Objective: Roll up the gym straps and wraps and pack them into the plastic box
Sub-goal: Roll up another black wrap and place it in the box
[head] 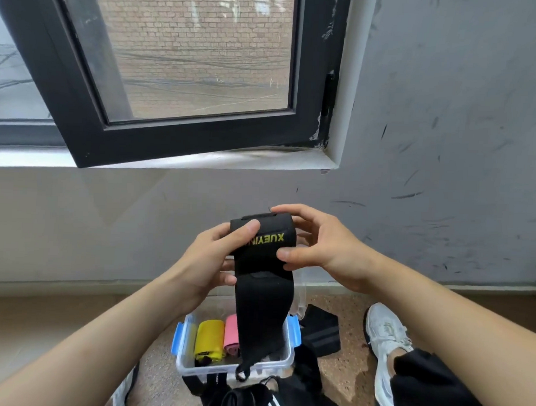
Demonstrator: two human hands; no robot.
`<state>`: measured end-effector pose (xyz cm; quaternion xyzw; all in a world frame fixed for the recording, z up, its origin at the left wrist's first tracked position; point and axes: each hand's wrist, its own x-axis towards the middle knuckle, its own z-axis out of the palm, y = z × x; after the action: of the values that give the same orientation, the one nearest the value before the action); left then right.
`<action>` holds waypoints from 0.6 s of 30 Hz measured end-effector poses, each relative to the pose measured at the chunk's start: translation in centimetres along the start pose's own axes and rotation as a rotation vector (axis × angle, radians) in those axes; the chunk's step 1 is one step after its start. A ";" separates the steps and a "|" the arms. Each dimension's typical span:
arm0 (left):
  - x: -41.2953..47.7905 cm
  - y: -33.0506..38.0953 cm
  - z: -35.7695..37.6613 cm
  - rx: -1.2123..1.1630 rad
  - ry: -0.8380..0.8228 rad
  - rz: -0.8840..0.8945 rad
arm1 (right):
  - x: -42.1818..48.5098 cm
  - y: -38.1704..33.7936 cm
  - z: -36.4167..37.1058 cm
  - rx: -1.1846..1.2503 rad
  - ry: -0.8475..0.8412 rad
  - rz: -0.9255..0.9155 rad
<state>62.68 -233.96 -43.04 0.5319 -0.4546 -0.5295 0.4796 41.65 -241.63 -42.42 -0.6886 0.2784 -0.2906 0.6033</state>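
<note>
Fingers: your left hand [215, 255] and right hand [317, 248] both grip the rolled top of the black wrap [265, 242], thumbs pressed on its front.
Wrap: held above the plastic box [182, 360], loose tail hanging to its near rim.
Box: on the floor, yellow roll [208, 341] and pink roll [232, 331] inside.
Risk: ease a thumb and the coil may unwind; the tail's loop could snag the rim.

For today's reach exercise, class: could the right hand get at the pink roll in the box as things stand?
Probably not directly: the right hand grips the black wrap, whose tail hangs across the pink roll.
</note>
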 end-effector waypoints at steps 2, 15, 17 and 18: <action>0.1 -0.1 0.0 0.001 0.004 0.008 | -0.1 0.0 -0.1 -0.037 0.003 0.012; 0.7 0.0 0.7 0.029 0.098 0.225 | -0.3 -1.0 -0.2 0.161 -0.058 0.195; 0.6 -0.1 0.7 0.047 0.100 0.262 | -0.4 -1.1 -0.3 0.158 -0.047 0.199; 0.6 0.0 0.8 0.064 0.097 0.277 | -0.4 -1.2 -0.3 0.158 -0.035 0.198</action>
<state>61.91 -234.59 -43.14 0.5042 -0.5166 -0.4170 0.5523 41.19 -241.45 -41.23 -0.6131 0.3109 -0.2386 0.6859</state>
